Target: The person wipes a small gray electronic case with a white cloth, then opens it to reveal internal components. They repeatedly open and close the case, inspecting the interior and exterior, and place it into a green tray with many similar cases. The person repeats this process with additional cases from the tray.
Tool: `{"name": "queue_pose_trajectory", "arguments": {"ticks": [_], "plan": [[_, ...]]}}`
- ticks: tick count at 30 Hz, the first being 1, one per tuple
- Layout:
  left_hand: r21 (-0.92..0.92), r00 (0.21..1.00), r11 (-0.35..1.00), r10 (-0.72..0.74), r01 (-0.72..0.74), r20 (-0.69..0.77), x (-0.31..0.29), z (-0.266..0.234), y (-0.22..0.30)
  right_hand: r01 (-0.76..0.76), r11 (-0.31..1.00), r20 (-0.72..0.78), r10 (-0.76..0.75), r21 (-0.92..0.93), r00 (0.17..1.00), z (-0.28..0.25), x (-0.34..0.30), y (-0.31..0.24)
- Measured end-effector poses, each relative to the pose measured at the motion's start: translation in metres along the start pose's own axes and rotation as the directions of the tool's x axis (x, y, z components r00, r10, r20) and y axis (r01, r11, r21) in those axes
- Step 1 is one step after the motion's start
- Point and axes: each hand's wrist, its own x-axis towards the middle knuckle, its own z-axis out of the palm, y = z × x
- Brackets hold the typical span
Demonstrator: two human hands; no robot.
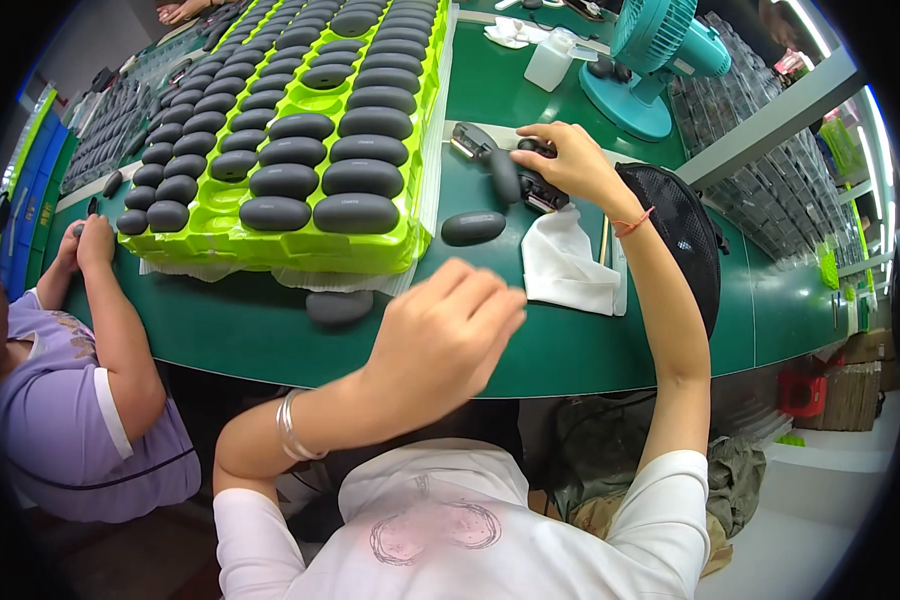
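My right hand [575, 165] reaches to the far side of the green table, thumb and fingers closed on a small black case part [532, 147]. Under and beside it lie an opened dark case [472, 140], a dark oval shell [505, 176] and another opened case [542, 192]. My left hand [448, 335] hovers above the table's near edge, fingers curled in and slightly blurred; whatever it may hold is hidden. Between the hands rests a closed dark grey oval case [473, 228]. A white cloth [567, 265] lies below my right hand.
At left stands a lime-green tray [370, 250] with rows of dark oval cases; one more case [339, 307] lies before it. A teal fan [642, 100], a white bottle [550, 60] and a black mesh bag [682, 230] stand right. A co-worker [100, 400] sits at left.
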Motion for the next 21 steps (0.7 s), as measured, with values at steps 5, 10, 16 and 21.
{"name": "queue_pose_trajectory", "arguments": {"ticks": [5,10,16,21], "plan": [[0.529,0.999,0.848,0.031,-0.013,-0.025,0.025,0.042,-0.031,0.088,0.995,-0.089,-0.083,0.055,0.993,-0.001,0.023,-0.012],[0.429,0.997,0.901,0.075,-0.069,0.004,0.006,0.031,-0.008,0.014,0.973,0.072,0.003,-0.231,0.997,0.028,0.041,-0.049],[0.089,0.996,0.996,0.035,-0.028,-0.080,-0.031,-0.008,0.016,0.038,0.964,-0.165,0.006,0.264,0.986,0.014,0.019,-0.049],[-0.236,0.922,0.951,-0.264,0.200,-0.283,-0.050,-0.012,0.001,0.112,0.754,-0.137,-0.030,0.647,0.990,-0.021,-0.060,-0.100]]}}
